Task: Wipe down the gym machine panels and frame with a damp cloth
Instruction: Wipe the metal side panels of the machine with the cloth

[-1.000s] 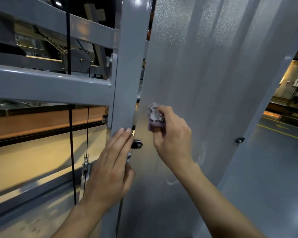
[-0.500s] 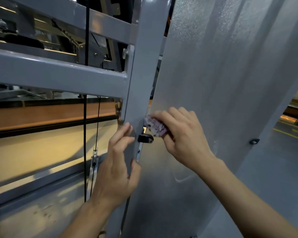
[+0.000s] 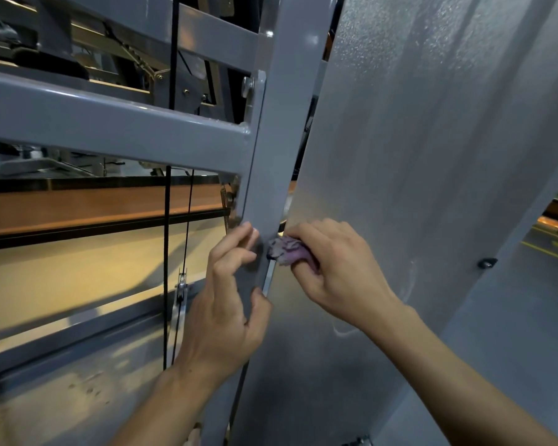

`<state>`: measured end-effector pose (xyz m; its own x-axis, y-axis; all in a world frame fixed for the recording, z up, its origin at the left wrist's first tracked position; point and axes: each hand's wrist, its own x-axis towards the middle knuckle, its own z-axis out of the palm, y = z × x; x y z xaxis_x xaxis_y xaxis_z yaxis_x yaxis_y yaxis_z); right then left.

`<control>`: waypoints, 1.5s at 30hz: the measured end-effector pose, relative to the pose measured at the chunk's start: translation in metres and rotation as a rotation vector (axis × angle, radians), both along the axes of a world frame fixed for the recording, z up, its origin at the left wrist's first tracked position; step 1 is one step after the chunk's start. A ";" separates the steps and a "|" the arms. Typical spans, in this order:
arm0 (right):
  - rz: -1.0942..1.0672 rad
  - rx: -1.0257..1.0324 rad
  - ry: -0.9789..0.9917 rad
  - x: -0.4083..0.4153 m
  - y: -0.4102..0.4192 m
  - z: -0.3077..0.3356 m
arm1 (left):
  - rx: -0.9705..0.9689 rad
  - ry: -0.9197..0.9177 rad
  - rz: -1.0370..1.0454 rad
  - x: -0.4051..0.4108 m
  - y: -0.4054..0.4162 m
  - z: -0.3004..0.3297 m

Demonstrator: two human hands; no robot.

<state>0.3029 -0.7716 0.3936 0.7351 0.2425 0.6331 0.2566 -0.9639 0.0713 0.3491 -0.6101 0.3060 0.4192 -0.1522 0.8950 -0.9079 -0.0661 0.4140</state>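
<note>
R hand grips wadded purple cloth, pressing it at seam btwn upright frame post and frosted side panel. L hand braces post, fingertips and thumb on it, holding nothing. Progress: mid-task by my read; crossbar and most of panel prob. left, can't tell which parts are done.

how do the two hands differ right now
The right hand grips a bunched purple cloth; the left hand holds nothing. The right hand presses the cloth at the left edge of the frosted panel; the left hand rests on the grey upright post, fingertips on its face and thumb at its edge. The right hand's fingers curl tight; the left hand's are only loosely bent. Both are bare, on either side of the seam between post and panel.
</note>
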 end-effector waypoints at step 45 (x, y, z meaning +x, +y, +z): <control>-0.044 0.275 -0.175 -0.012 -0.018 -0.081 | 0.014 -0.025 0.155 0.008 -0.004 -0.009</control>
<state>0.2910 -0.7895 0.3127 0.6157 0.0159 0.7878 0.2213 -0.9630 -0.1535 0.3568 -0.6137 0.2970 0.4166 -0.1000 0.9036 -0.8962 -0.2122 0.3896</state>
